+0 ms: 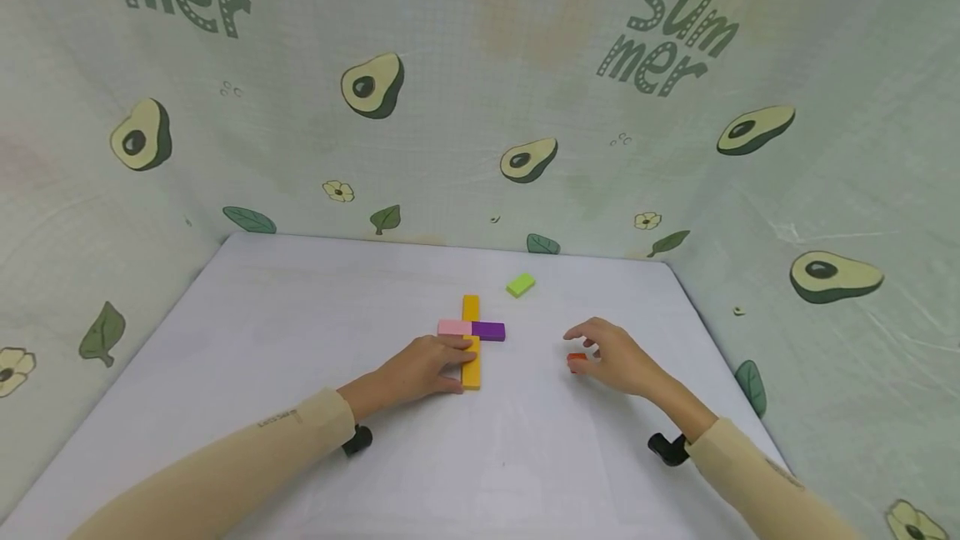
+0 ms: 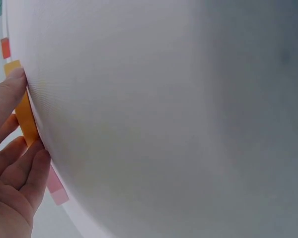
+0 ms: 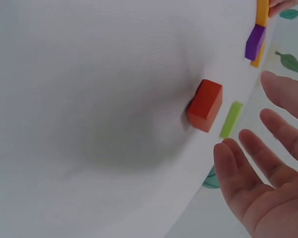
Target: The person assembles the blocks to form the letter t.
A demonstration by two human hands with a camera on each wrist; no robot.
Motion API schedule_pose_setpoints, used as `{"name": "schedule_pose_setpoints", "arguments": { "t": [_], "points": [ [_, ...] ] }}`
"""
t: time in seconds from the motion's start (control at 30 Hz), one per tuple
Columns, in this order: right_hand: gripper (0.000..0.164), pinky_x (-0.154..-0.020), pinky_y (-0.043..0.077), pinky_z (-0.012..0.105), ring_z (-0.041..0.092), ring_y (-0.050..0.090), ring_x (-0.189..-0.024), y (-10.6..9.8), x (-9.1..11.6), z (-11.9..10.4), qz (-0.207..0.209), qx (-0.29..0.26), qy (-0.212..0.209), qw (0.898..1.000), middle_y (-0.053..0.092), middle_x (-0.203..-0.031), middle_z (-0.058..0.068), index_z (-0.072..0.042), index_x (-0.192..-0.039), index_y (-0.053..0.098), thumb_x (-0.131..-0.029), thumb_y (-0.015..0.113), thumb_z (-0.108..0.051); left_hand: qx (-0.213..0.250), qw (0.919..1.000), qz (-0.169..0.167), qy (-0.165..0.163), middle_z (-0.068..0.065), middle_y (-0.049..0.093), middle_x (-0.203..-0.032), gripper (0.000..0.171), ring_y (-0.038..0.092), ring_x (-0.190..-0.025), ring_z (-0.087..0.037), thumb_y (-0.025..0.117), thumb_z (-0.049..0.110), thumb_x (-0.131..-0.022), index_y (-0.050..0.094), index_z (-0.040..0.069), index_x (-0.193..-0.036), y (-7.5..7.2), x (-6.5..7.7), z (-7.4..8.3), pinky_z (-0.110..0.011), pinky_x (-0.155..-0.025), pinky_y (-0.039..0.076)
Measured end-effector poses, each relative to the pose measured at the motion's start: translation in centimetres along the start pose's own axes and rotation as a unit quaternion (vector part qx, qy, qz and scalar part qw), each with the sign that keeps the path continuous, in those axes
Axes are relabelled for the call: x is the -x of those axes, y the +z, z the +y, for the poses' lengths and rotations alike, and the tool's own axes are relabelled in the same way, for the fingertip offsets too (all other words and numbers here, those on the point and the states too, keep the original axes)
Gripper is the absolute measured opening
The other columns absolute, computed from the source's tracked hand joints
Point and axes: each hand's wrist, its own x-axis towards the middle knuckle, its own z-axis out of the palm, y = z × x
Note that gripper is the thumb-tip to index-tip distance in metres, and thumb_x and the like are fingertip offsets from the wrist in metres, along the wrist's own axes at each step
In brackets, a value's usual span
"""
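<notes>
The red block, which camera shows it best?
The right wrist view, because the red block is big and uncovered there. In the head view it looks tiny, partly hidden by the right hand; the left wrist view shows it small, near the left edge.

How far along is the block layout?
Apparently done: pink block, purple block and far orange block, grouped together. In hand: near orange block, left hand on it, completing a cross shape. Probably remaining: red block, ungripped near the right hand, and green block, lying apart.

Draped nook: wht tbl [image 1: 337, 290], avocado-print cloth [image 1: 450, 15]
</notes>
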Motion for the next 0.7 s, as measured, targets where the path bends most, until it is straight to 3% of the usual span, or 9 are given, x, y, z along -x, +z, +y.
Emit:
{"name": "schedule_pose_setpoints", "arguments": {
  "t": [0.33, 0.7],
  "points": [
    [0.038, -0.088, 0.063, 0.047, 0.031, 0.068, -0.108, 0.3, 1.7, 2.5, -0.004, -0.007, -0.033, 0.999, 0.072, -0.125, 0.008, -0.006, -0.126, 0.071, -0.090, 0.082, -0.001, -0.003, 1.0000, 0.002, -0.003, -0.005, 0.061, -0.153, 0.060, 0.054, -0.145, -0.022, 0.087, 0.032, -0.090, 0.068, 0.009, -0.142, 0.2, -0.1, 0.1, -0.043, -0.116, 0.048],
    [0.035, -0.083, 0.064, 0.043, 0.029, 0.070, -0.100, 0.8, 1.8, 3.5, 0.000, -0.006, -0.078, 0.997, 0.075, -0.117, 0.010, -0.002, -0.120, 0.075, -0.087, 0.083, 0.006, -0.006, 1.0000, 0.001, -0.004, -0.004, 0.060, -0.153, 0.060, 0.054, -0.145, -0.021, 0.086, 0.032, -0.091, 0.067, 0.010, -0.143, 0.0, 0.0, 0.2, -0.042, -0.116, 0.047]
  ]
}}
